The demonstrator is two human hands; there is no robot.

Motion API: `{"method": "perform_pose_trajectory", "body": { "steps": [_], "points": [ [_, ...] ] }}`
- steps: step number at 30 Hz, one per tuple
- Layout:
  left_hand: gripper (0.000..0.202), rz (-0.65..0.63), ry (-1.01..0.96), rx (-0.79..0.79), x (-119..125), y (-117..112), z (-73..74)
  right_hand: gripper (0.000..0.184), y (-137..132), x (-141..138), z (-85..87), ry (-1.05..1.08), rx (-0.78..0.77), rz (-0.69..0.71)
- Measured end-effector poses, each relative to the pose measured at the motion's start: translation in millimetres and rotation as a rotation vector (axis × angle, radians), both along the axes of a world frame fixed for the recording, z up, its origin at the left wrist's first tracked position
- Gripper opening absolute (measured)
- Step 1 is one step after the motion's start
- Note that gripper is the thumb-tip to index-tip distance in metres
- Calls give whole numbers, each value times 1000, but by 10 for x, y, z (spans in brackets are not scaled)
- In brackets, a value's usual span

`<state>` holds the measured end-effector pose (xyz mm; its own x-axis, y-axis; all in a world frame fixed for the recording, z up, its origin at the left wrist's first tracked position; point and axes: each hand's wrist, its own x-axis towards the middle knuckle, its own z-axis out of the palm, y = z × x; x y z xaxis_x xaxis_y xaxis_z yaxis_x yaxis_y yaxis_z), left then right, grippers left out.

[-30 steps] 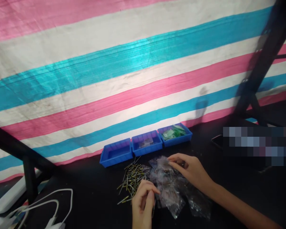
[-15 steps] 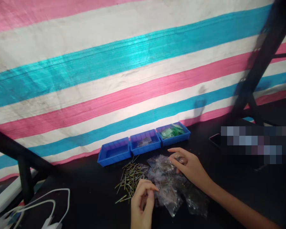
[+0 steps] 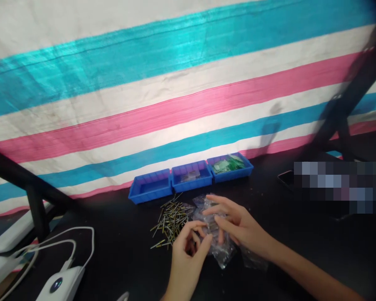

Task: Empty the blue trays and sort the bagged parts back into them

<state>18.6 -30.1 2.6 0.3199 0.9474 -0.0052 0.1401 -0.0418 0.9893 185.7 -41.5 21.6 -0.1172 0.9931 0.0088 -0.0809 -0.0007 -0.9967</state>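
A heap of clear plastic bags [image 3: 223,255] lies on the black table under and between my hands. My left hand [image 3: 189,248] is at the heap's left side, fingers curled and thumb near the index fingertip; what sits in that pinch, if anything, I cannot make out. Over the bags, my right hand [image 3: 240,223] has its fingers stretched and apart, pointing left, the tips among the shiny plastic. Left of the bags is a loose pile of thin metal pins [image 3: 172,219] with yellowish parts, partly behind my left hand.
Behind stand three blue trays: an empty left tray [image 3: 150,188], a middle tray [image 3: 192,184] with small clear packets, and a right tray [image 3: 235,174] with green packets. White cables [image 3: 92,246] and a white device [image 3: 61,286] lie left. A phone [image 3: 285,179] is at right.
My right hand has moved left and down over the bags, toward my left hand, and its fingers have spread. The left hand has shifted slightly toward the bags. The view has tilted down.
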Motion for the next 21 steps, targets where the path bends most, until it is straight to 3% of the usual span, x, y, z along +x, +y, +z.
{"method": "perform_pose_trajectory", "body": {
  "steps": [3,6,11,17,21],
  "points": [
    [20,17,-10,8,-4,11,-2,51,-39,-29,14,18,10,74],
    [16,50,-22,23,-12,34,3,51,-47,-37,-3,11,-3,58],
    [12,102,-7,115,-32,56,18,11,-13,-3,-60,-145,102,-59],
    [12,121,11,205,-42,51,3,15,-17,26,-58,-305,192,-56],
    [14,124,60,205,-38,47,16,18,-39,-23,-91,-206,59,-38]
  ]
}}
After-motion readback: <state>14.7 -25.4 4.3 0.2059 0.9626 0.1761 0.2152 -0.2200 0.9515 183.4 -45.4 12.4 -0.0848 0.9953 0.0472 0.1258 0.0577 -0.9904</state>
